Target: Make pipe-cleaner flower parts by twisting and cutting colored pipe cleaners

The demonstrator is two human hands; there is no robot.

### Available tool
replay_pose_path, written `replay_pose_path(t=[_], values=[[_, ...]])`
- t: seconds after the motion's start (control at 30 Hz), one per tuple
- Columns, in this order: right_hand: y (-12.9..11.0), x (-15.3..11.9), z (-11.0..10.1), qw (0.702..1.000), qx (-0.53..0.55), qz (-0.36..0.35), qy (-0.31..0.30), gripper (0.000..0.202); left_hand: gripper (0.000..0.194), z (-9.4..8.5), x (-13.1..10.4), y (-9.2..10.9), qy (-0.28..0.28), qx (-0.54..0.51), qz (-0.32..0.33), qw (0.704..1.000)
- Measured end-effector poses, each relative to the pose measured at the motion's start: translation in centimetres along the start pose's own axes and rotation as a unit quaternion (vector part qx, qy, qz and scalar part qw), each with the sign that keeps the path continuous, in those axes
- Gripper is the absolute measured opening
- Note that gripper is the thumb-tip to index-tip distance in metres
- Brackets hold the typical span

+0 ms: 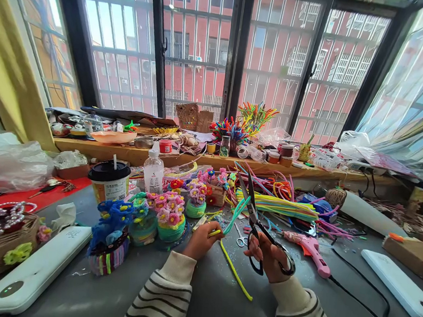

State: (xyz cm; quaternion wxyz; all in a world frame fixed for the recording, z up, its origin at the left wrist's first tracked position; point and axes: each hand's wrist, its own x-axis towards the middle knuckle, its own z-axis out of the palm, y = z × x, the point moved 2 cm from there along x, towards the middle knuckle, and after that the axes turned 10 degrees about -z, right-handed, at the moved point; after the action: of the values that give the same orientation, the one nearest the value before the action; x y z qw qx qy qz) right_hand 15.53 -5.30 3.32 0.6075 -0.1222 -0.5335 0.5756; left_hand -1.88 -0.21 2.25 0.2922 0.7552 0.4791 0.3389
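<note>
left grip [200, 242]: pinching stems [235, 217] | right grip [272, 260]: grasping scissors [252, 215] | seemingly done: flower pots [171, 219] | unworked: bundle [284, 207]

On the white power bank [35, 267] at left stands, upside down, seemingly "35W", while the paper cup's [110, 190] label is too small for reading.

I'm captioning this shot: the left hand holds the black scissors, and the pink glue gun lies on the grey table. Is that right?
Not quite: the head view shows the right hand holding the black scissors. The pink glue gun does lie on the grey table.
</note>
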Motion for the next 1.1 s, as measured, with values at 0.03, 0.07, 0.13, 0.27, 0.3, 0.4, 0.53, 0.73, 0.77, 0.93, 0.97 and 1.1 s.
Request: replay_pose_path(t=[0.03, 0.07, 0.13, 0.27, 0.3, 0.4, 0.53, 0.73, 0.77, 0.93, 0.97, 1.1], values=[[0.1, 0.0, 0.0, 1.0, -0.008, -0.004, -0.003, 0.035, 0.016, 0.0, 0.0, 0.0, 0.001, 0.0, 0.0, 1.0], [0.2, -0.1, -0.1, 1.0, -0.019, -0.008, -0.009, 0.034, 0.017, 0.0, -0.1, 0.0, 0.002, 0.001, 0.0, 1.0], [0.5, -0.2, -0.3, 0.999, -0.046, -0.022, -0.016, 0.031, 0.017, -0.1, -0.2, 0.1, 0.002, 0.003, 0.002, 1.0], [0.9, -0.3, -1.0, 0.996, -0.081, -0.041, 0.003, 0.026, 0.018, -0.1, -0.2, 0.0, 0.003, 0.001, 0.003, 1.0], [0.9, -0.3, -1.1, 0.996, -0.077, -0.036, 0.0, 0.027, 0.018, -0.1, -0.2, 0.0, 0.006, 0.003, 0.004, 1.0], [0.7, 0.0, -1.0, 0.998, -0.053, -0.014, -0.043, 0.039, 0.017, -0.2, -0.1, -0.1, 0.037, 0.013, 0.0, 0.999], [0.4, 0.3, -0.6, 0.993, -0.037, 0.01, -0.115, 0.062, 0.018, -0.7, -0.2, 0.0, 0.1, 0.002, -0.019, 0.995], [0.6, 0.0, -0.6, 0.99, -0.086, 0.018, -0.106, 0.06, 0.02, -1.4, -0.4, -0.3, 0.198, -0.033, -0.058, 0.978], [0.5, -0.1, -0.7, 0.99, -0.101, 0.006, -0.096, 0.057, 0.02, -1.5, -0.4, -0.4, 0.206, -0.041, -0.063, 0.976], [-0.7, -1.1, -2.7, 0.954, -0.295, 0.039, 0.039, 0.037, 0.022, -1.7, -0.5, -0.4, 0.22, -0.059, -0.068, 0.971], [-1.1, -1.8, -3.4, 0.928, -0.36, 0.063, 0.076, 0.033, 0.023, -1.7, -0.5, -0.4, 0.219, -0.058, -0.068, 0.972], [-3.3, -4.9, -6.7, 0.786, -0.613, 0.064, 0.042, 0.023, 0.024, -1.8, -0.5, -0.3, 0.215, -0.047, -0.069, 0.973]])
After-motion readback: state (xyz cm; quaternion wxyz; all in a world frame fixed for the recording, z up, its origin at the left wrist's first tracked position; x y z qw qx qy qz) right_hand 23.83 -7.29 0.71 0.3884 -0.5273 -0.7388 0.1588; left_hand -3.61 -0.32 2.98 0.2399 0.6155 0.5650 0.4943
